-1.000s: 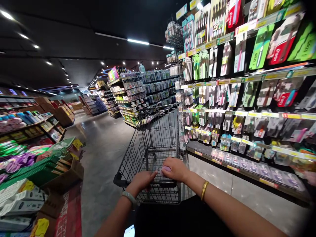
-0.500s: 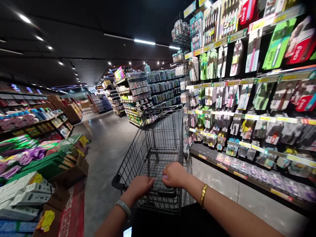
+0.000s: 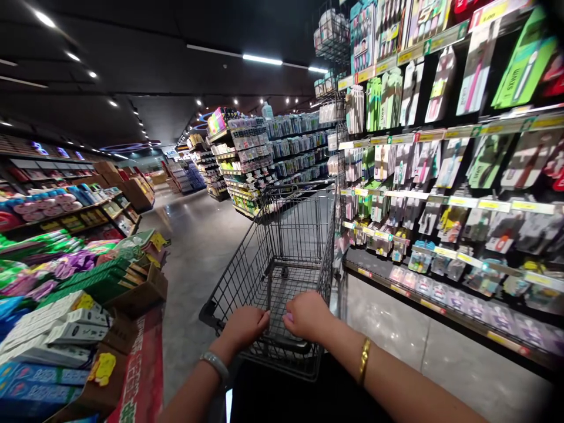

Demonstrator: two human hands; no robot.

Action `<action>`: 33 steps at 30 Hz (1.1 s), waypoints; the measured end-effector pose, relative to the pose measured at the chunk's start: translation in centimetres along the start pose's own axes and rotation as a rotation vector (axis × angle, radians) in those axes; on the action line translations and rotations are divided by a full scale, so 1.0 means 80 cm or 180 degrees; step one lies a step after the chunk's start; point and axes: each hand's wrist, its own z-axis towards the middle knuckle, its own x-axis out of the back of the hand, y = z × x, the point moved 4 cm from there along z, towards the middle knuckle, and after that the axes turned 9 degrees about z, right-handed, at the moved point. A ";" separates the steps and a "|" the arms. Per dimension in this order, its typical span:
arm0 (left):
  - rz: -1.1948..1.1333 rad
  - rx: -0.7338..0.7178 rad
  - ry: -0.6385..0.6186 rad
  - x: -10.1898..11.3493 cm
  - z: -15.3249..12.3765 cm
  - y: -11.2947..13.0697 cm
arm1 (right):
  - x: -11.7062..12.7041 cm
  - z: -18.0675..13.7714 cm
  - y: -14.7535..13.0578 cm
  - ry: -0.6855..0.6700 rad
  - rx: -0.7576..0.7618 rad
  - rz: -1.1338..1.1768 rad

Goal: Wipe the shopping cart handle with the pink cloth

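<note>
A dark wire shopping cart (image 3: pixel 212 315) stands right in front of me, its basket holding nothing that I can see. My left hand (image 3: pixel 245 326), below which a pale bracelet circles the wrist, is closed around the cart's handle. Close beside it, my right hand (image 3: pixel 307 317) grips the same handle with curled fingers; a gold bracelet (image 3: pixel 364 360) is on that forearm. Both hands cover most of the handle bar between them. At the bottom edge, part of a small bright screen (image 3: pixel 228 404) shows next to dark clothing.
To the right runs a shelf rack (image 3: pixel 423 197) hung with packaged toothbrushes and similar items, close to the cart's side. On the left, a display of boxes (image 3: pixel 83 332) and bagged goods borders the aisle floor (image 3: pixel 187 252). More shelving (image 3: pixel 247 153) stands ahead.
The shelf rack and the left display have shifted right in view, and the nearest rack goods look larger. Both hands have stayed on the cart handle.
</note>
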 end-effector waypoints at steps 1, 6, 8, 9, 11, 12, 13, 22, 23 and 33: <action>-0.0003 -0.0009 0.0000 0.000 0.001 0.000 | 0.001 0.000 -0.001 -0.0017 -0.0010 0.0008; -0.0019 0.0011 -0.0025 0.001 0.004 0.001 | 0.002 -0.002 -0.003 -0.0047 -0.0046 0.0004; -0.0006 -0.0012 -0.0027 0.001 0.005 0.001 | 0.003 -0.003 -0.002 -0.0051 -0.0088 -0.0007; 0.0010 -0.0035 -0.0017 0.000 0.005 0.002 | 0.004 -0.004 -0.002 -0.0048 -0.0105 -0.0012; 0.0069 -0.0069 0.0019 0.000 0.006 0.002 | 0.005 -0.006 -0.003 -0.0012 -0.0122 -0.0014; 0.0106 -0.0077 0.0037 -0.001 0.006 0.002 | 0.006 -0.007 -0.004 0.0003 -0.0128 -0.0006; 0.0146 -0.0082 0.0058 -0.001 0.007 0.002 | 0.005 -0.008 -0.006 0.0008 -0.0139 0.0003; 0.0336 -0.0074 0.0291 0.000 -0.002 -0.011 | -0.002 -0.024 -0.006 0.0163 0.0335 0.0287; 0.0336 -0.0095 0.0303 0.000 -0.003 -0.010 | 0.002 -0.024 0.002 0.0140 0.0517 0.0349; 0.0286 0.0208 0.0362 0.015 -0.007 -0.001 | -0.001 -0.036 0.000 0.0618 0.0423 0.0305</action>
